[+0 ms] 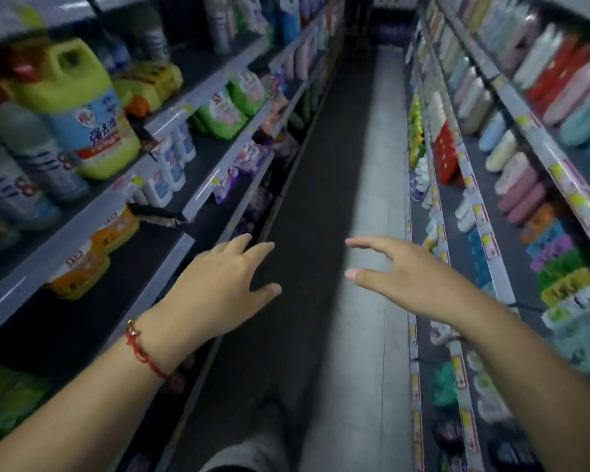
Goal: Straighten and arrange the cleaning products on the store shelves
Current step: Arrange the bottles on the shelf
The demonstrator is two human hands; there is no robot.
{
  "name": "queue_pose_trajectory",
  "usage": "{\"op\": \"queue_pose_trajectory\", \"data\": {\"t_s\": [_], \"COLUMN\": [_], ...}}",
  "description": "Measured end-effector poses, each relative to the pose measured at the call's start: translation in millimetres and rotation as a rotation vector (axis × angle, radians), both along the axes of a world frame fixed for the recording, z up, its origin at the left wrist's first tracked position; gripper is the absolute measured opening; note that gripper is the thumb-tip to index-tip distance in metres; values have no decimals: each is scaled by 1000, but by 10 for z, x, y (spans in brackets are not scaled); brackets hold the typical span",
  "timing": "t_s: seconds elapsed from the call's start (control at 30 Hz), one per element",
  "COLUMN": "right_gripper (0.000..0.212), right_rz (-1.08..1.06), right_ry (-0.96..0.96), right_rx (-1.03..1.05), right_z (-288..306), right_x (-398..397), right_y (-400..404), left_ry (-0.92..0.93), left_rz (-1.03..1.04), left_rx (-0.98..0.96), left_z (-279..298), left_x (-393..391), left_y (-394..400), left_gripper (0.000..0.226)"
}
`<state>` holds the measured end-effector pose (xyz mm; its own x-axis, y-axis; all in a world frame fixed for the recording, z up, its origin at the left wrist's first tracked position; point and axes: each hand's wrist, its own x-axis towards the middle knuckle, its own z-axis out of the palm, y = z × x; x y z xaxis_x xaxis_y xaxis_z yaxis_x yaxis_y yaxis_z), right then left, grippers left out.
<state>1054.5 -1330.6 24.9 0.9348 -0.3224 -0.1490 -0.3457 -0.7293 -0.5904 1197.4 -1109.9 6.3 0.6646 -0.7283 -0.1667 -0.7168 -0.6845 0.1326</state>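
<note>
I stand in a narrow store aisle with shelves on both sides. My left hand (218,284), with a red string bracelet at the wrist, hovers over the edge of the left shelving, fingers spread and holding nothing. My right hand (399,270) is stretched out over the aisle floor, open and empty. On the left shelves stand a yellow-green detergent jug (79,107), grey-white bottles (21,165), green refill bags (222,114) and orange bags (92,253). Neither hand touches a product. The view is blurred by motion.
The right shelving (470,185) carries rows of pastel pouches and bottles, with a red pack (447,155) lower down. A grey floor strip (365,165) runs between the shelf units to the far end. Price tags line the shelf edges.
</note>
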Motion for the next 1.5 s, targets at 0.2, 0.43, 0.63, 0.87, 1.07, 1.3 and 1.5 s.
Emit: {"op": "queue_pose_trajectory", "data": {"t_s": [0.2,0.43,0.63,0.87,1.07,1.3,1.5], "right_gripper": [53,56,59,65,67,67,65], "right_rz": [-7,-59,-89,155,522,1004,1364], "right_ry": [-102,-103,-153,-191,-312,-492,-587], "right_rx": [-115,-147,-256,-313,-298,-192,-70], "right_z": [180,278,513,765,1261,1874,2090], "right_x": [1176,2234,2926,4119,5284,6101,6080], "right_y": [-671,-1501,-2250,-3017,-3344,-2860,-2035], "left_ry": [-97,-157,-227,-297,-364,-490,-488], "left_rz": [7,-94,-171,35,400,907,1274], "left_rx": [-62,-49,-4,49,107,154,216], "left_z": [78,219,620,955,1543,2158,2295], "left_x": [1148,2380,3030,3904,4315,4023,3185], "left_y": [-861,-1891,-2719,-3242,-3295,-2804,-2348], "left_gripper": [77,79,80,80,81,78,77]}}
